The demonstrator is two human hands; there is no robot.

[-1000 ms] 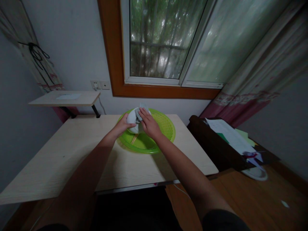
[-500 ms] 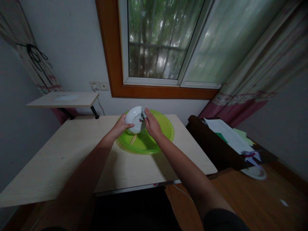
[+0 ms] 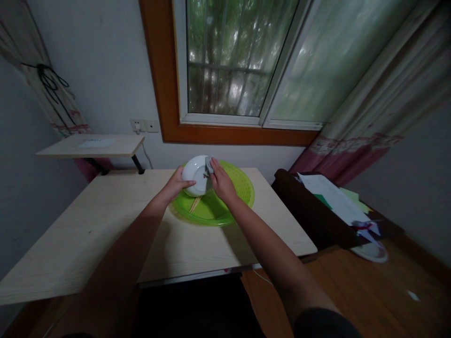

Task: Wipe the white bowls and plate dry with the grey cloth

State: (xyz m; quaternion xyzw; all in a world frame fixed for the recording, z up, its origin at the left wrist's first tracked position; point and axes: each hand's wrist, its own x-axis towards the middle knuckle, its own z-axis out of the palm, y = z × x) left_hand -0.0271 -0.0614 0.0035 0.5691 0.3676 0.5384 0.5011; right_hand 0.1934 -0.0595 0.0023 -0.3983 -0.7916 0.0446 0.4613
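Note:
My left hand [image 3: 178, 182] grips a small white bowl [image 3: 195, 174] by its lower left rim and tilts it toward me above a round green plastic basket [image 3: 239, 190]. My right hand [image 3: 220, 182] is closed on a grey cloth [image 3: 209, 165] and presses it against the bowl's right edge. A small dark mark shows inside the bowl. A pair of wooden chopsticks [image 3: 194, 203] lies in the basket under the bowl.
The basket sits at the far side of a light wooden table [image 3: 105, 230] under a window. A small shelf [image 3: 89, 145] juts from the wall at left. A dark cabinet [image 3: 313, 211] with papers [image 3: 331, 195] stands at right, and a white dish [image 3: 369, 251] beyond it.
The cloth lay over the bowl's face a second ago; my right hand has drawn it to the bowl's right edge, baring the inside. The bowl stays tilted in my left hand.

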